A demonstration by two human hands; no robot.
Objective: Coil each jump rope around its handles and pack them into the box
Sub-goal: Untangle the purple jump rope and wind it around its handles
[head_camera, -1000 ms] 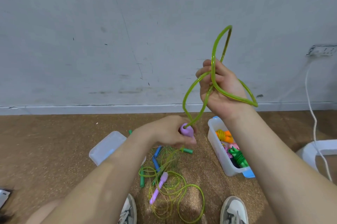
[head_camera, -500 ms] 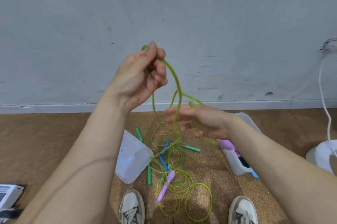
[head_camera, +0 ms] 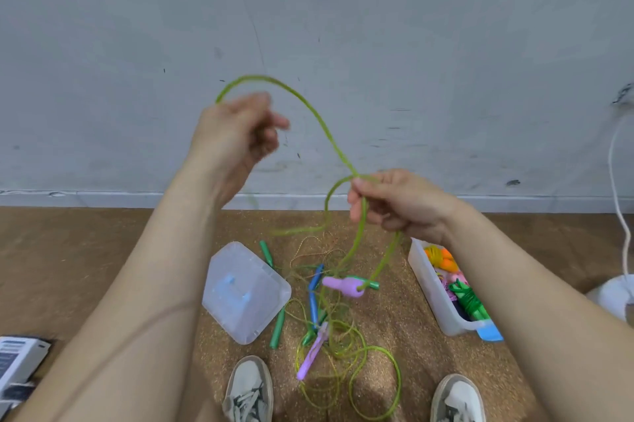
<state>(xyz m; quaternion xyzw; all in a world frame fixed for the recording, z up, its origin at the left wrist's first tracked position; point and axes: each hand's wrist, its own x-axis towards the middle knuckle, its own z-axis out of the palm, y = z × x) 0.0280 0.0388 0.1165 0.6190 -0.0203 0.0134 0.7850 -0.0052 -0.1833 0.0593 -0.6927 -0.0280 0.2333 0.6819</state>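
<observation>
1. A scuffed grey wall (head_camera: pixel 411 27) meets a brown, speckled floor (head_camera: pixel 103 250); you stand over it, shoes (head_camera: pixel 248 387) at the near edge.
2. Your left hand (head_camera: pixel 236 137), raised and motion-blurred, has its fingers curled, seemingly round the green rope (head_camera: pixel 315 112). The blur hides the actual contact.
3. Your right hand (head_camera: pixel 401 202), lower and to the right, pinches the same rope between thumb and forefinger where the strand crosses itself.
4. The rope, a smooth, glossy, springy tube, arches high between the two hands, then drops in two strands from the right hand.
5. What the coming move turns on: one purple handle (head_camera: pixel 343 285) dangles below the right hand, the nearer one, its long axis lying roughly left to right.
6. The second purple handle (head_camera: pixel 314 353) lies on the floor between your shoes, slanting near-left to far-right in a tangle of other ropes (head_camera: pixel 313 301). Reeling it up likely comes first.
7. The box (head_camera: pixel 427 284), clear plastic, sits on the floor at right, just below the right wrist, holding coiled ropes (head_camera: pixel 470 301). Its lid (head_camera: pixel 243 291) lies apart on the left.
</observation>
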